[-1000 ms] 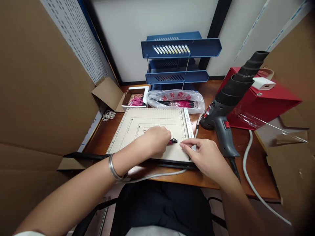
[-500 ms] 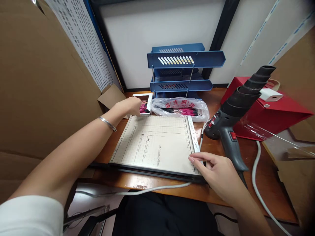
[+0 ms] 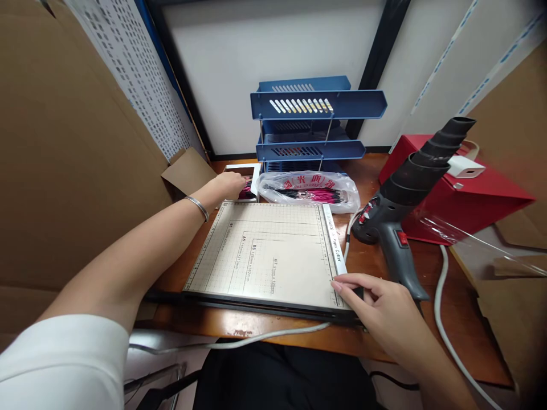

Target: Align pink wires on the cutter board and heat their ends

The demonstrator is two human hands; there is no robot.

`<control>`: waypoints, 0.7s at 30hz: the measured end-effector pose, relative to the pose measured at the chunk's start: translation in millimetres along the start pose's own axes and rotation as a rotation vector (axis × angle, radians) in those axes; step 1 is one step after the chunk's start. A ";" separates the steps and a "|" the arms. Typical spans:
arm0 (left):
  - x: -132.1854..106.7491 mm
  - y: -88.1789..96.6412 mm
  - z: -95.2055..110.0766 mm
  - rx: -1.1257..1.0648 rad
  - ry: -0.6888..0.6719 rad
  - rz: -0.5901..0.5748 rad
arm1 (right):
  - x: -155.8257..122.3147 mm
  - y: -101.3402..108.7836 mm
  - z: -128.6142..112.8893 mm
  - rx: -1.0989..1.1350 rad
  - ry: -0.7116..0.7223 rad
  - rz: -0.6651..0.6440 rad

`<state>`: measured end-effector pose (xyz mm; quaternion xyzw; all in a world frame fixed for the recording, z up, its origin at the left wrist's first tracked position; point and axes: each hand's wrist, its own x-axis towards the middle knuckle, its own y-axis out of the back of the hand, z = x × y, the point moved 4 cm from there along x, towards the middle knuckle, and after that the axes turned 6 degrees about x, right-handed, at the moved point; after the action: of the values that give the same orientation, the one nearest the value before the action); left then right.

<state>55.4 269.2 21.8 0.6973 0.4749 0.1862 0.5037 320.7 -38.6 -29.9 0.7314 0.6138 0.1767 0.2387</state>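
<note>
My left hand (image 3: 231, 185) reaches down into a small white-edged box (image 3: 256, 181) of thin pink and black wires (image 3: 247, 187). Its fingers are curled, and the tips are hidden in the box. A cream paper cutter (image 3: 282, 256) with printed size lines lies flat before me. Over its near right corner is my right hand (image 3: 376, 299), thumb and forefinger tips together beside the white ruler edge (image 3: 334, 239). Whether anything small is between them does not show. Behind the cutter, a clear plastic bag (image 3: 310, 192) with red print holds more pink and black wires.
Blue stacked trays (image 3: 316, 105) stand at the back. A grey heat gun (image 3: 395, 228) stands nozzle-up at the right, before a red box (image 3: 474, 193). A pale cable (image 3: 442, 307) runs beside it. Cardboard (image 3: 77, 154) walls the left side.
The view has shifted slightly. My left hand has moved a little further over the small box, its fingers now at the wires. My right hand stays at the cutter's near right corner.
</note>
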 end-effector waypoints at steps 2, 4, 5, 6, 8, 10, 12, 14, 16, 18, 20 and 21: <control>0.6 -2.6 0.6 0.024 0.016 0.005 | -0.3 0.0 1.2 0.002 0.007 0.003; 0.6 -3.0 2.0 0.041 0.028 0.014 | -0.4 -0.4 1.8 0.001 0.017 0.001; 0.7 -2.6 2.7 0.041 0.031 0.023 | -0.6 -0.6 1.9 0.001 0.022 0.000; 0.7 -2.3 3.3 0.036 0.034 0.033 | -0.9 -0.8 2.0 0.000 0.026 -0.001; 0.9 -2.5 3.7 0.011 0.039 0.057 | -2.1 -0.7 2.4 -0.003 0.032 0.003; 0.6 -4.8 3.3 -0.028 0.041 0.090 | -3.9 0.0 3.5 -0.006 0.033 0.010; -1.1 -9.3 2.3 -0.067 0.044 0.134 | -5.9 1.0 5.0 -0.006 0.024 0.014; -4.4 -15.1 1.1 -0.094 0.040 0.180 | -7.5 1.3 6.1 -0.002 0.004 0.007; -8.5 -21.0 0.5 -0.100 0.024 0.212 | -8.4 0.1 5.8 0.003 -0.009 -0.014; -11.9 -25.1 0.5 -0.085 0.002 0.225 | -8.7 -1.4 4.5 0.010 -0.012 -0.028; -13.7 -26.7 0.8 -0.054 -0.015 0.225 | -8.8 -2.7 2.8 0.019 -0.008 -0.031; -14.0 -26.5 0.9 -0.036 -0.024 0.221 | -9.0 -3.1 2.0 0.023 -0.008 -0.030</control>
<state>36.8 257.9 1.2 0.7384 0.3857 0.2408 0.4980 317.6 -47.3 -33.0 0.7255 0.6259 0.1630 0.2352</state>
